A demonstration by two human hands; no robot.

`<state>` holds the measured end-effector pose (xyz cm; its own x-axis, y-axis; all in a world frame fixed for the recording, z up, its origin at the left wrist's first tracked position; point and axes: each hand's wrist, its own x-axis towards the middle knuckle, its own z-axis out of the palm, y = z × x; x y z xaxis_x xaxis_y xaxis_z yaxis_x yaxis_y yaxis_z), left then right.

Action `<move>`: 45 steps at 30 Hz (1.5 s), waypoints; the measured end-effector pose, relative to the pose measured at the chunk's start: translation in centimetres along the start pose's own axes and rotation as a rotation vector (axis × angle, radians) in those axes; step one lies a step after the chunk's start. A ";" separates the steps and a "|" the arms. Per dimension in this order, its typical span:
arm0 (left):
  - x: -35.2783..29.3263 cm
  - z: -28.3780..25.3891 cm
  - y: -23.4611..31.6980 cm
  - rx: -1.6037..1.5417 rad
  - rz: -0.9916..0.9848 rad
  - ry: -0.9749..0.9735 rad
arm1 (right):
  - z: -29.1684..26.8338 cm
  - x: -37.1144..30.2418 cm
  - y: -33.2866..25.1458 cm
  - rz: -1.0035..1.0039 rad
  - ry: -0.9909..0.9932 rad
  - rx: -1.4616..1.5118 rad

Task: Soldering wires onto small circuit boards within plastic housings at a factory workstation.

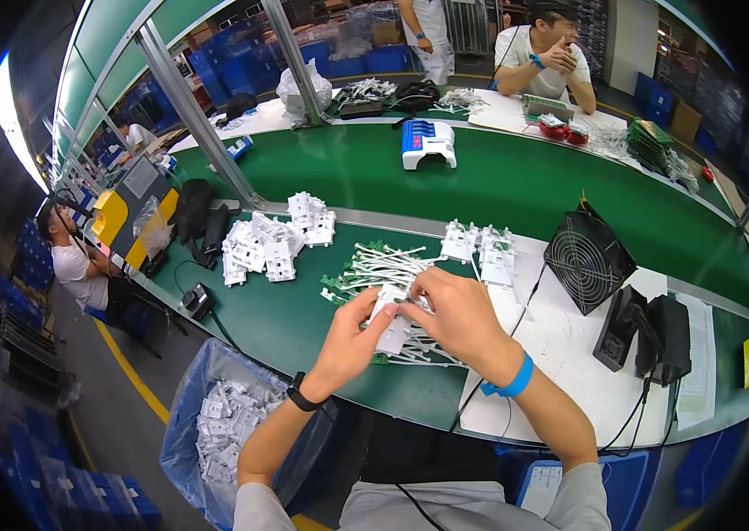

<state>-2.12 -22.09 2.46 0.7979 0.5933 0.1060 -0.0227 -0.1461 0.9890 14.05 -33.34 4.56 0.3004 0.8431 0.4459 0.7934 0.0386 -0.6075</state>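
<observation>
Two bare hands meet near the middle of the worktop (290,310), and I take the white plastic piece (392,334) between them as the centre of my clock. The left hand (349,347) is nearly closed, pinching the piece's left side between thumb and fingers. The right hand (461,311) is curled, thumb and fingertips at the piece's upper edge – I cannot tell how tightly they close, or whether they have a small part in them.

As I judge it, the step in hand is fine fitting work on this piece. The next move calls for a steady left grip and careful, small pressure from the right fingertips.

Just beyond, at 12 o'clock and reaching beneath the hands, lies a heap of white cables (387,264) with green ends. Loose white housings (266,246) are piled at 10 o'clock; a smaller cluster of white parts (494,252) stands between 1 and 2.

Now the containers. At 8 o'clock, below the worktop's edge, a bin lined with bluish plastic (181,416) holds many jumbled white pieces (226,425). At 4 o'clock, a blue bin (633,496) holds something pale and flat – partly hidden by the person's sleeve.
</observation>
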 end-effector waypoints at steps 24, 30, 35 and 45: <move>0.6 -1.4 -3.3 -0.046 -0.189 -0.128 | 0.4 0.7 4.4 0.333 -0.480 0.568; 0.2 -1.0 -1.8 -0.085 -0.174 -0.108 | 1.0 0.7 4.3 0.352 -0.473 0.594; 0.3 -1.4 -1.5 0.062 -0.150 -0.163 | 0.7 0.7 3.8 0.423 -0.533 0.718; 0.3 -1.3 -1.5 0.041 -0.250 -0.277 | 0.6 -0.2 4.3 0.440 -0.670 0.677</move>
<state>-2.66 -20.68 1.11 0.9088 0.3786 -0.1755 0.2129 -0.0587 0.9753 17.09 -32.97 1.43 -0.0282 0.9719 -0.2336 0.1614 -0.2262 -0.9606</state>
